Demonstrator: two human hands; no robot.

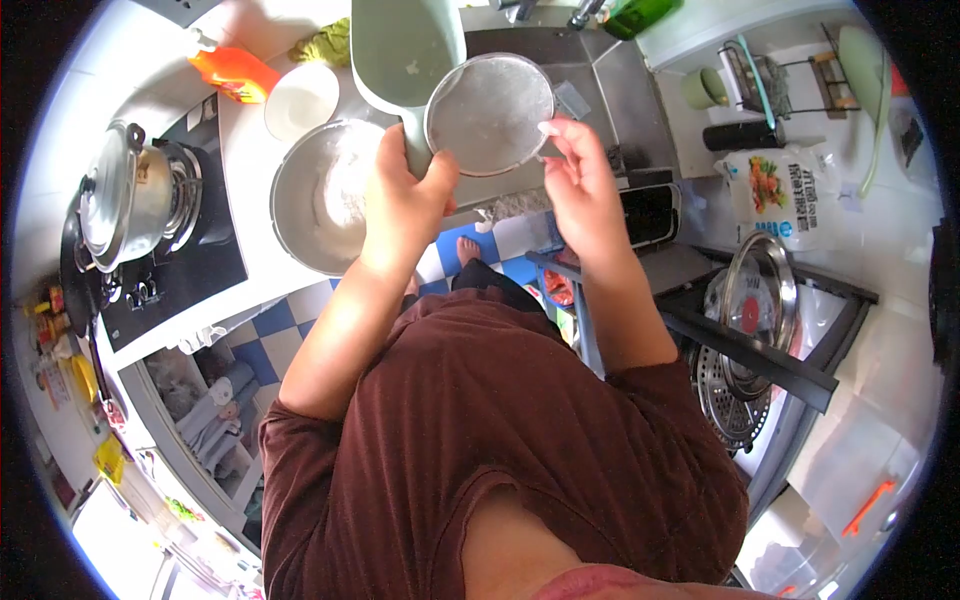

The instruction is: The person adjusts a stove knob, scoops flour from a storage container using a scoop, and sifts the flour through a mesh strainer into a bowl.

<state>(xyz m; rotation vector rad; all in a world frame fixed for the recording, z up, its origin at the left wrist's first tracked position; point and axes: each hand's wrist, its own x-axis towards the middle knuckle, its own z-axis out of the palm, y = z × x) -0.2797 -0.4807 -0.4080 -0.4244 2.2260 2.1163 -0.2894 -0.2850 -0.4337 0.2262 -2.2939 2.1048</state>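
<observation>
My left hand (408, 192) is closed around the handle of a pale green scoop (408, 55), whose wide basin points away from me over the counter edge. A round fine-mesh sieve (490, 115) with white powder on its mesh is beside the scoop handle, close to my left thumb. My right hand (582, 185) pinches the sieve's right rim between thumb and fingers, with white powder on a fingertip. Left of my left hand stands a large metal bowl (292, 205) with white powder inside, partly hidden by my hand and forearm.
A white bowl (302, 103) and an orange bottle (238, 75) stand behind the metal bowl. At left, a lidded pot (125, 200) sits by the gas stove (215, 225). The metal sink (628, 85) lies ahead right. An open drawer (750, 350) with steel lids juts out at right.
</observation>
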